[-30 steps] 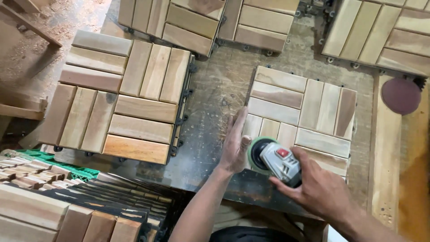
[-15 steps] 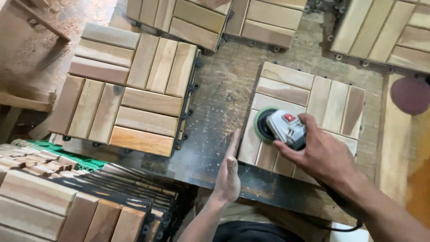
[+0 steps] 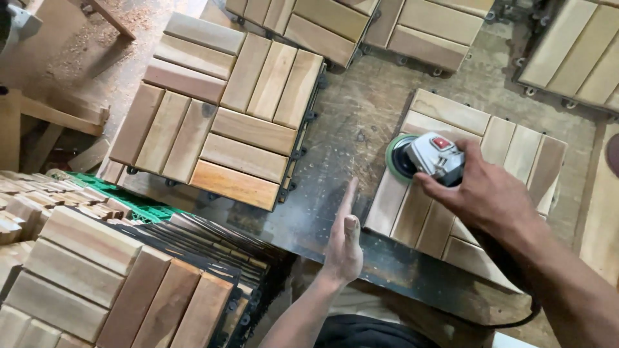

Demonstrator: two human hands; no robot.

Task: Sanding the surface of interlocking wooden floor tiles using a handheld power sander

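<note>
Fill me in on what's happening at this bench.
A person is sanding a wooden slat tile on a dusty workbench. The right hand grips a grey sander with a green pad, pressed on the tile's left part. The left hand is flat and open, empty, beside the tile's left edge. Another tile lies to the left, with stacked tiles nearer the person.

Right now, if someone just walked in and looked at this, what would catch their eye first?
The right hand pressing a grey sander with a green disc onto the slatted wooden tile at right. Next, the left hand held open, edge-on, over the dark bench beside that tile, then the larger tile at upper left.
</note>
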